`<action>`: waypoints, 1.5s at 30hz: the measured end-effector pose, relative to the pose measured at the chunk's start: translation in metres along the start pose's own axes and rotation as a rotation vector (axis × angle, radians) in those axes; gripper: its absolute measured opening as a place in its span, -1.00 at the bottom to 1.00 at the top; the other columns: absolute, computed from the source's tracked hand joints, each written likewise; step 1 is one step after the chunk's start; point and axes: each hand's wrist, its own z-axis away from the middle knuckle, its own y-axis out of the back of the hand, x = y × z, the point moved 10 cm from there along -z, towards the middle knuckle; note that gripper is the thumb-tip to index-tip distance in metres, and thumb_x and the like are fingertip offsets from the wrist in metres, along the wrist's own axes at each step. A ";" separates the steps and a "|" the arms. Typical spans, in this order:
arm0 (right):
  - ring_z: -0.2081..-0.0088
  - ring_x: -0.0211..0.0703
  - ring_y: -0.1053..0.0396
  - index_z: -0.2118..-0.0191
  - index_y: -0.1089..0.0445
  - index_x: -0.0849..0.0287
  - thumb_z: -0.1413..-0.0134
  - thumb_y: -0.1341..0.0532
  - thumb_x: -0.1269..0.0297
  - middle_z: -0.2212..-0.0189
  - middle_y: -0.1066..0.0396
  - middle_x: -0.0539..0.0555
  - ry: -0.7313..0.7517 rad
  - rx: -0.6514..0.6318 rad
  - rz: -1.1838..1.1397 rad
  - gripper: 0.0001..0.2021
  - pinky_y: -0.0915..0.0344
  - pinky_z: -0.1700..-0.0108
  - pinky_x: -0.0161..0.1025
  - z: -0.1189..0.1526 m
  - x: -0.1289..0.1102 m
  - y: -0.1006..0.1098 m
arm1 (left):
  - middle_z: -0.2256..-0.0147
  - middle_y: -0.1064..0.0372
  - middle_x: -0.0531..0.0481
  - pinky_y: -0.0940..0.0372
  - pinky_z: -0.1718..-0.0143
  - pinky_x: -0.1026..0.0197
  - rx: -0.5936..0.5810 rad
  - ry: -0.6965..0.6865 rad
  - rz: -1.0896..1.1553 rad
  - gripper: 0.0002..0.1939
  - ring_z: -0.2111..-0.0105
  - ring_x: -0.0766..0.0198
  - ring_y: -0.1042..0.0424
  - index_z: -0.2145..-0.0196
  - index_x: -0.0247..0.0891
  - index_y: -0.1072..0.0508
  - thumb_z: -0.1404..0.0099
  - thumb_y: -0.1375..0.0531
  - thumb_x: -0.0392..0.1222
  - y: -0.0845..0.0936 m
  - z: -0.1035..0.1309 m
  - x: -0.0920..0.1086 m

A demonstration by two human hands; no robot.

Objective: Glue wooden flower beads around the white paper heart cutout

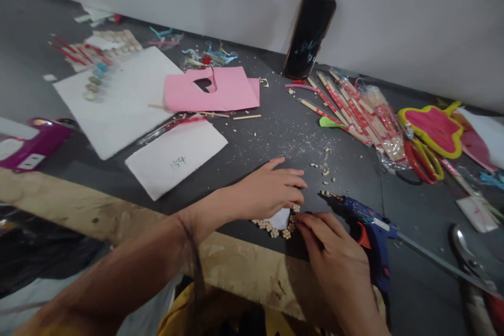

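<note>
Two bare hands meet over a small white piece (280, 219) edged with tan clusters (274, 232), on the dark tabletop (275, 142) close to its near edge. Taking the white piece as the clock's centre, the left hand (271, 189) comes in from nine o'clock, palm down, its forearm slanting up from seven. Its fingers spread toward three, the little finger lifted away toward twelve, the others curving down over the piece's upper side. Its thumb is hidden, so I cannot tell whether it pinches anything. The right hand (338, 252) reaches in from four o'clock, thumb and forefinger drawn near each other at the clusters on the three o'clock side; whether something sits between those tips I cannot tell.

The piece looks plain and pale, partly covered by the left hand. Its clusters are knobbly and flower-like, made of little rounded bits, and crowd the rim from about two o'clock round through six to nine. Loose tan bits (325, 172) lie at two o'clock, and a blue glue gun (364, 213) rests at three, its nozzle pointing toward the bits.
</note>
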 end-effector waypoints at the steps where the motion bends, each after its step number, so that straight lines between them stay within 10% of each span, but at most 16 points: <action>1: 0.39 -0.32 -0.46 0.24 -0.48 0.08 -0.24 -0.07 0.30 0.35 -0.49 -0.03 0.000 -0.001 0.001 -0.78 -0.27 0.39 -0.37 0.000 0.000 0.000 | -0.10 -0.32 -0.02 0.22 -0.28 -0.13 0.002 -0.001 -0.002 -0.84 -0.26 0.18 -0.07 0.20 -0.16 -0.42 -0.36 -0.07 -0.31 0.000 0.000 0.000; 45: 0.38 -0.32 -0.46 0.30 -0.42 0.13 -0.23 -0.08 0.32 0.39 -0.49 -0.01 0.017 0.080 0.001 -0.82 -0.29 0.33 -0.39 -0.004 -0.001 0.004 | -0.10 -0.31 -0.03 0.19 -0.27 -0.18 -0.006 -0.007 -0.014 -0.81 -0.26 0.18 -0.06 0.17 -0.14 -0.42 -0.39 -0.03 -0.30 0.000 0.000 0.000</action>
